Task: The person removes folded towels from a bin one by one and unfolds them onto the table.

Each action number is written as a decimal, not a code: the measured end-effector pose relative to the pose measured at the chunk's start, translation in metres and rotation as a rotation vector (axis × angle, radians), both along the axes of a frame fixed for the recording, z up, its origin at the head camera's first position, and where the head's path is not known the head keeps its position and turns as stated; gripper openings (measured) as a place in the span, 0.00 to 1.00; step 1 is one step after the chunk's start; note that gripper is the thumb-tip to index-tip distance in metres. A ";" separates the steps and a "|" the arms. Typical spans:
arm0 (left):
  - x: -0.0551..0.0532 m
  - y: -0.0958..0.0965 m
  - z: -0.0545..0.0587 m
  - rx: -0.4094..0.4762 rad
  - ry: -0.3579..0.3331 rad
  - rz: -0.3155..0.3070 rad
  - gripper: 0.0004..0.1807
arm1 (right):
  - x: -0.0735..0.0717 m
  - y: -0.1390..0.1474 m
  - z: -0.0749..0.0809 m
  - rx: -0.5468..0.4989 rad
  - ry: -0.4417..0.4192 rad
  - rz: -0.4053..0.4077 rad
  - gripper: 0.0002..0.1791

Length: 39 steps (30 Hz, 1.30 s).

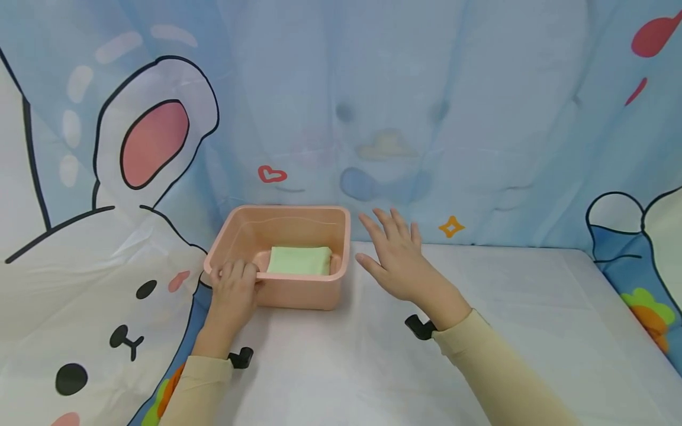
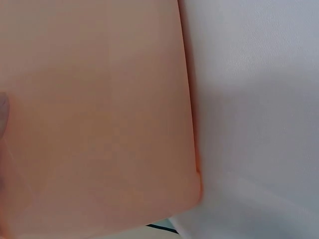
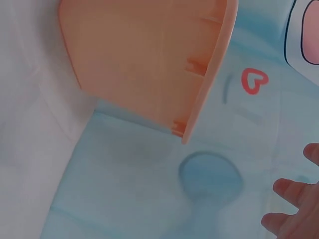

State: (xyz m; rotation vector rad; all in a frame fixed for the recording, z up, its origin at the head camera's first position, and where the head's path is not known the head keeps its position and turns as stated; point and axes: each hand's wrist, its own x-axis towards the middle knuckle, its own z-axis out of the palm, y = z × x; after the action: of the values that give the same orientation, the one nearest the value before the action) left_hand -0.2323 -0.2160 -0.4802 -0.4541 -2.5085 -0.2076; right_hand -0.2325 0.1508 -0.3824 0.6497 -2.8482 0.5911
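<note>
A peach plastic bin (image 1: 298, 294) stands upright on the white table in the head view. Inside it lies a folded pale green cloth-like block (image 1: 299, 260). My left hand (image 1: 234, 296) grips the bin's near rim at its left corner, fingers curled over the edge. To the right of the bin my right hand (image 1: 396, 260) hovers with spread fingers, apart from it and holding nothing. The left wrist view is filled by the bin's outer wall (image 2: 99, 124). In the right wrist view the bin's side (image 3: 139, 55) shows, with fingertips (image 3: 289, 189) at the right edge.
The white tabletop (image 1: 330, 373) runs to the right of and in front of the bin. Behind it hangs a blue printed curtain (image 1: 479, 118). A printed rabbit (image 1: 106, 284) covers the fabric at left. A black strap piece (image 1: 420, 326) sits at my right wrist.
</note>
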 end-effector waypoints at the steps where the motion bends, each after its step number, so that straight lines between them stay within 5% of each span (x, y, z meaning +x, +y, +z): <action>1: 0.000 0.001 0.000 -0.001 -0.008 0.006 0.18 | -0.002 -0.002 0.001 0.004 -0.002 0.003 0.43; 15: 0.006 0.004 -0.005 0.001 -0.029 0.044 0.16 | -0.022 -0.030 0.008 0.044 0.005 0.033 0.42; 22: 0.011 0.007 -0.010 0.006 0.063 0.007 0.17 | -0.027 -0.044 0.015 0.089 -0.007 0.016 0.43; 28: 0.021 0.013 -0.014 0.024 0.122 -0.019 0.18 | -0.030 -0.056 0.020 0.128 -0.020 0.014 0.43; 39: 0.042 0.030 -0.014 0.020 0.102 -0.021 0.18 | -0.041 -0.074 0.025 0.158 -0.063 0.026 0.42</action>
State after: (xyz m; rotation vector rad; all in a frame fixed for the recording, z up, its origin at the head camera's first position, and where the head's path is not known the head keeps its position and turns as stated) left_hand -0.1899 -0.1863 -0.4938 -0.4716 -2.4006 -0.2120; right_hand -0.2733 0.0766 -0.3572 0.7059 -2.9718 0.3998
